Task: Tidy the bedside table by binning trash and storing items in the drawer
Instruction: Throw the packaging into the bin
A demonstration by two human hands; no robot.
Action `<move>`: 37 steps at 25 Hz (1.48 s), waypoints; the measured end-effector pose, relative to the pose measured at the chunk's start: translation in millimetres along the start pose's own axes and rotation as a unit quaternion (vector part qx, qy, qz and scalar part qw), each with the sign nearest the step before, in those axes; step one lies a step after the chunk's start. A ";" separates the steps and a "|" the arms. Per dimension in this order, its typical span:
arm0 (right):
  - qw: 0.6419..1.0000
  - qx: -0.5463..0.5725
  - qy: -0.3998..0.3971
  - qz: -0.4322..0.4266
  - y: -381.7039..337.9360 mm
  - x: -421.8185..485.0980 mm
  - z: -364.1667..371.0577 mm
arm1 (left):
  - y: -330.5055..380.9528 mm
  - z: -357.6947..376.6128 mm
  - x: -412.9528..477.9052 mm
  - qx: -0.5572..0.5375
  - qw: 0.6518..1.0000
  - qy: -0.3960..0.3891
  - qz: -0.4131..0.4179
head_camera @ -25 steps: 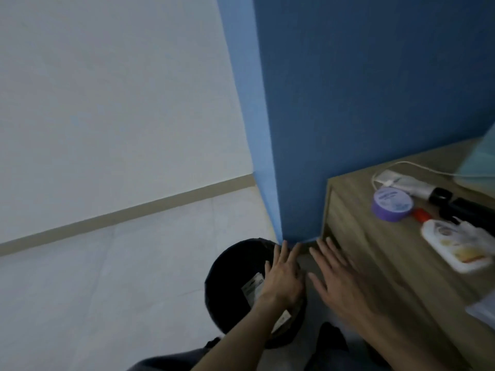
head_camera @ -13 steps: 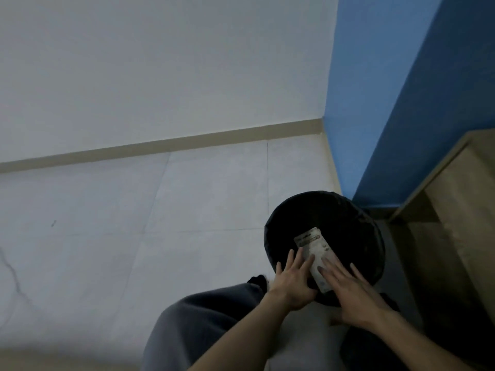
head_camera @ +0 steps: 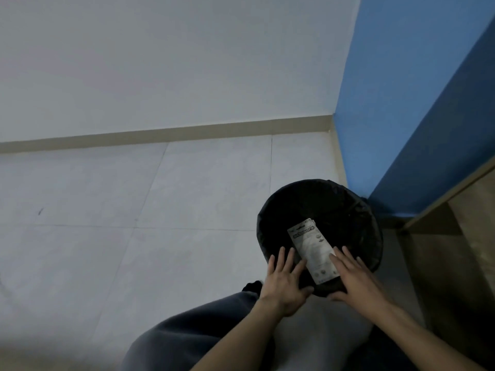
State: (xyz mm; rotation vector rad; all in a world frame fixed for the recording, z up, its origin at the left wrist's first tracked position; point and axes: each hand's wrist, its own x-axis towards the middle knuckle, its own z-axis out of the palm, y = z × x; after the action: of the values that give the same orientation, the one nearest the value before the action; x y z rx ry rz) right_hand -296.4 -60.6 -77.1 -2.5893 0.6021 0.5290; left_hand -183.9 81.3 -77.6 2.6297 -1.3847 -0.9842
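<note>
Packaging, a flat white printed card sleeve (head_camera: 312, 252), now down inside the round black plastic-lined bin (head_camera: 320, 231), leaning against the near wall instead of riding in a grip. Left hand (head_camera: 284, 284) and right hand (head_camera: 358, 279) both flat over the near rim, fingers spread and clamped on nothing, right fingertips (head_camera: 338, 255) just brushing the sleeve's lower edge. View swung off the wooden bedside table (head_camera: 460, 253) since a second ago; looks like one piece of trash binned, tabletop items probably next

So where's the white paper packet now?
The white paper packet lies inside the black bin, low right in the head view, between both hands.
</note>
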 end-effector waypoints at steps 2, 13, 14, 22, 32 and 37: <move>1.000 -0.005 0.015 -0.008 -1.8 20.1 -8.9 | -10.7 -11.8 19.0 0.007 1.000 0.010 -0.007; 0.991 -0.085 0.105 -0.002 23.5 155.4 -71.2 | -40.0 -91.3 154.3 0.067 0.995 0.069 0.010; 0.990 -0.090 0.110 0.000 28.1 170.4 -77.5 | -43.2 -100.8 169.2 0.072 0.995 0.069 0.011; 0.974 -0.137 0.180 -0.004 57.5 272.5 -119.8 | -46.0 -165.1 264.2 0.082 0.987 0.137 0.023; 0.971 -0.146 0.187 -0.001 69.0 350.0 -170.7 | -60.6 -210.9 344.0 0.102 0.979 0.176 0.023; 0.969 -0.079 0.235 -0.016 61.6 324.3 -167.9 | -43.6 -190.6 321.4 0.039 0.958 0.284 0.025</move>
State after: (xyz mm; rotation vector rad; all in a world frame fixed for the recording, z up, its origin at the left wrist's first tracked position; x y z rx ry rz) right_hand -12.0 -296.6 -101.7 -2.8895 0.6865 -0.0635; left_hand 82.1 -183.3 -105.3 2.6021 -1.3407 -0.1336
